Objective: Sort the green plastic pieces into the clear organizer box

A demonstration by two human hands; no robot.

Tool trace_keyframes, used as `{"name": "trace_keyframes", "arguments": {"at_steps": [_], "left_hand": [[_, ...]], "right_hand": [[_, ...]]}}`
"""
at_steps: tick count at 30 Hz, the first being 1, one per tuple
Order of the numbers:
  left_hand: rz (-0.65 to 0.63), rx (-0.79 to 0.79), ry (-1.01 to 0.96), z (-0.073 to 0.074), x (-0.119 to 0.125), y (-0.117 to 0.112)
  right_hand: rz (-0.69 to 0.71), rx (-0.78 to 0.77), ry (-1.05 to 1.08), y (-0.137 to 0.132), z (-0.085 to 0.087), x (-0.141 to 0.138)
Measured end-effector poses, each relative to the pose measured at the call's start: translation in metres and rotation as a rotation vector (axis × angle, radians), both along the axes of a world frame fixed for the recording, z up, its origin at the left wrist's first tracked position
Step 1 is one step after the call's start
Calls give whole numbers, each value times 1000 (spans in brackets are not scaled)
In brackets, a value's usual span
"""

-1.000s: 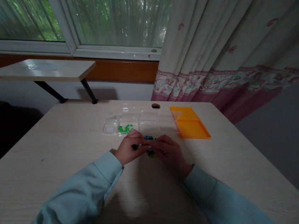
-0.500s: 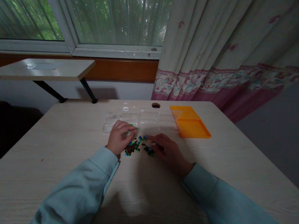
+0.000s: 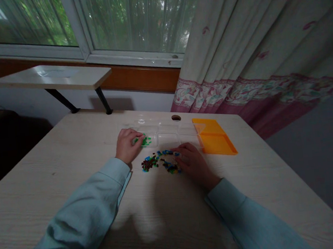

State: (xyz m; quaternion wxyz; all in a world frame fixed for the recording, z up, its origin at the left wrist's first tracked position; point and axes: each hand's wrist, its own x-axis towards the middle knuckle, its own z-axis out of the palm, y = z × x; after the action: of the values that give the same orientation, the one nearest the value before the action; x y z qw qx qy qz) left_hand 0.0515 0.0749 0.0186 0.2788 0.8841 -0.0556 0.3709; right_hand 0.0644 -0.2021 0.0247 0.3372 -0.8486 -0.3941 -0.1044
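Note:
My left hand [image 3: 128,145] is over the left part of a clear plastic compartment tray [image 3: 168,139], thumb and fingertips pressed together. Whatever is between them is too small to make out. Small green pieces [image 3: 146,141] lie in the compartment beside those fingertips. My right hand [image 3: 193,162] rests at the right edge of the loose pieces on the table, its thumb and forefinger a little apart and touching the edge of the blue and dark pieces [image 3: 171,166]. A brown heap of small pieces [image 3: 149,163], mixed with some blue and green, lies between the hands.
An orange two-part tray [image 3: 216,142] lies to the right, its left side against the clear tray. Behind are a round hole [image 3: 176,118] in the tabletop [image 3: 152,217] and a raised shelf [image 3: 72,81] on black legs. A curtain [image 3: 227,82] hangs by the window.
My left hand has drawn slightly left and up, uncovering green pieces in the tray compartment. My right hand has shifted right, and more loose pieces show beside it. The view has turned slightly.

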Motion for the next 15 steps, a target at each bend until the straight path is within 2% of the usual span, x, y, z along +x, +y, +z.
{"name": "trace_keyframes", "arguments": {"at_steps": [6,9,15], "left_hand": [[-18,44,44,-1,0,0],[-19,44,58,0,-1,-1],[-30,37,57,-1,-1,-1]], "right_hand": [[262,-141,3,-5,9,0],[291,-194,20,-5,11,-2],[256,-208,7,-4,8,-1]]}}
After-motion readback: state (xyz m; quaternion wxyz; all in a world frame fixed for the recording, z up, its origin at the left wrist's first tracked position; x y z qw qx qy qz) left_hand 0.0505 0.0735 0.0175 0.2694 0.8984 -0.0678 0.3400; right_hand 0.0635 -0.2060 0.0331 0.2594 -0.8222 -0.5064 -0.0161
